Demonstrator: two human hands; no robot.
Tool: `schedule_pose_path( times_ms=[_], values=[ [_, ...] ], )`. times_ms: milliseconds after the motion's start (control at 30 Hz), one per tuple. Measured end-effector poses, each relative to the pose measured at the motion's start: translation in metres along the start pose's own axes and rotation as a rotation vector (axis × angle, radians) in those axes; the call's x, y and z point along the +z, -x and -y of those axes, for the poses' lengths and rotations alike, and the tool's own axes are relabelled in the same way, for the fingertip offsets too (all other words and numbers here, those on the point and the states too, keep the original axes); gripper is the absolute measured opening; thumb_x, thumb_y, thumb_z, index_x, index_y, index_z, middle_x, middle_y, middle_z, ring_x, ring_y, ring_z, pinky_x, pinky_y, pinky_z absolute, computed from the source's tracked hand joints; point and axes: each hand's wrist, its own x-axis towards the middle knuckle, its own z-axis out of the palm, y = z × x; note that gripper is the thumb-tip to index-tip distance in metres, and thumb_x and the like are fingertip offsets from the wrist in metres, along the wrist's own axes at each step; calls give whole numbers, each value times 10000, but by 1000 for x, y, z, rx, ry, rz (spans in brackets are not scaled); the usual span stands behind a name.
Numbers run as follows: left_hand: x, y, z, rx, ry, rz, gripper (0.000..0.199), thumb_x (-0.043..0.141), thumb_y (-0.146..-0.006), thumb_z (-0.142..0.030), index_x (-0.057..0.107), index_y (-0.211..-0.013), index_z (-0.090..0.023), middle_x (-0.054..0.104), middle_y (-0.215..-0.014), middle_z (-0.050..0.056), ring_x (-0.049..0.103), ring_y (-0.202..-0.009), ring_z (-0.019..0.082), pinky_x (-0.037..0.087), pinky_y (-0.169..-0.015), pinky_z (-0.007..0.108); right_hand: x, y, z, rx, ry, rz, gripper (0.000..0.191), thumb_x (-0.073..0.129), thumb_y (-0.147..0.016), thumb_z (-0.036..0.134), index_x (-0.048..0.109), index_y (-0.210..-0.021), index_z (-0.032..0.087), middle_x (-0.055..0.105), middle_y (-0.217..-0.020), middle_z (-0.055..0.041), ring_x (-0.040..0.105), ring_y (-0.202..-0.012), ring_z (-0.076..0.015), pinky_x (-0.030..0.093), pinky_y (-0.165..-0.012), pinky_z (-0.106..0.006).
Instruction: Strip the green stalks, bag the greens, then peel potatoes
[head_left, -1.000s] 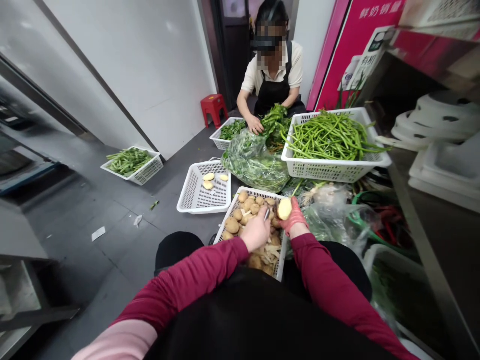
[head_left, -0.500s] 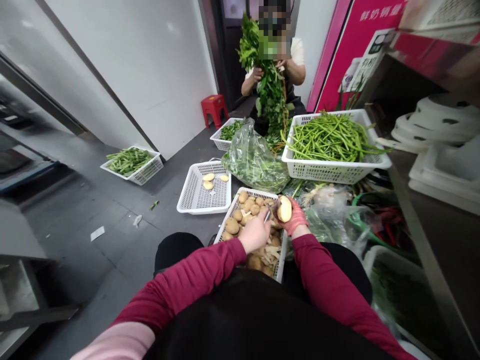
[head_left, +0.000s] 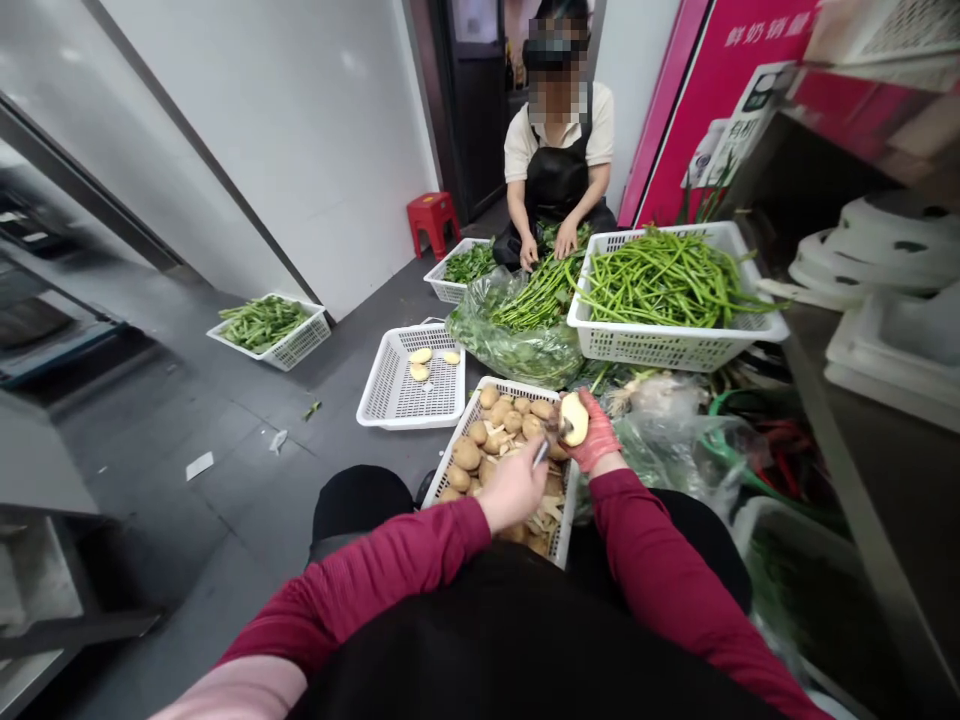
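Observation:
My left hand (head_left: 514, 487) is bare and closed round the handle of a peeler (head_left: 541, 452), whose head is at a potato. My right hand (head_left: 598, 436), in a reddish glove, grips that pale, peeled-looking potato (head_left: 574, 418). Both hands are over a white basket (head_left: 442, 462) of unpeeled potatoes (head_left: 466, 453) and loose peelings (head_left: 546, 514). To its upper left, another white basket (head_left: 375, 396) holds several pale peeled potatoes (head_left: 420, 371).
A person (head_left: 559, 170) sits opposite, hands on green stems (head_left: 536, 295) over a plastic bag. A basket of green stalks (head_left: 675, 345) stands at right, beans (head_left: 262, 322) at left, a red stool (head_left: 433, 224) behind. Bagged vegetables (head_left: 652, 440) lie right of my hands.
The person opposite has lowered the leafy bunch from chest height onto the bag. My hands stay over the potato basket, and the potato in my right hand is turned slightly.

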Motion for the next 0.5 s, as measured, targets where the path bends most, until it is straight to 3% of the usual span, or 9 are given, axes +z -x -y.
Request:
schedule_pose_path(
  times_ms=[67, 167, 300, 367, 433, 500],
  values=[
    [-15, -23, -9, -19, -43, -45, 441, 388, -909, -224, 454, -1340, -155, 655, -1131, 113, 608, -1053, 212, 452, -949, 310, -2, 0, -2, 52, 44, 79, 267, 549, -862, 426, 617, -790, 178, 658, -577, -20, 592, -437, -147, 487, -394, -235],
    [-23, -45, -18, -27, -129, 19, 424, 396, -898, -204, 482, -1308, -142, 660, -1094, 127, 626, -1008, 227, 466, -909, 317, -6, -3, -7, 60, 104, 91, 261, 589, -819, 446, 633, -811, 189, 669, -593, -22, 609, -466, -166, 519, -442, -270],
    [6, -21, -13, -36, -84, 13, 517, 376, -907, -232, 350, -1414, -134, 670, -1065, 146, 643, -970, 236, 478, -877, 332, -10, -11, -4, 18, 22, -33, 266, 525, -850, 457, 614, -792, 214, 661, -584, -2, 608, -476, -166, 520, -457, -285],
    [19, -1, -6, -8, -38, 75, 506, 401, -896, -246, 388, -1397, -181, 678, -1064, 115, 643, -969, 230, 484, -866, 325, -12, -15, 1, 30, -61, -123, 310, 469, -876, 470, 585, -735, 220, 629, -536, 5, 589, -453, -162, 506, -436, -285],
    [23, 9, -4, 10, 11, 110, 471, 421, -882, -239, 453, -1350, -207, 678, -1082, 90, 635, -988, 219, 482, -873, 311, -14, -18, 5, 18, -129, -85, 339, 427, -886, 474, 575, -718, 220, 610, -525, 2, 583, -460, -161, 501, -437, -285],
    [17, 6, -7, 14, 50, 57, 455, 414, -885, -236, 470, -1335, -194, 677, -1092, 88, 631, -993, 209, 476, -890, 304, -15, -21, 6, -39, -137, 65, 336, 415, -878, 470, 592, -746, 216, 619, -561, -1, 593, -493, -157, 500, -451, -278]
  ],
)
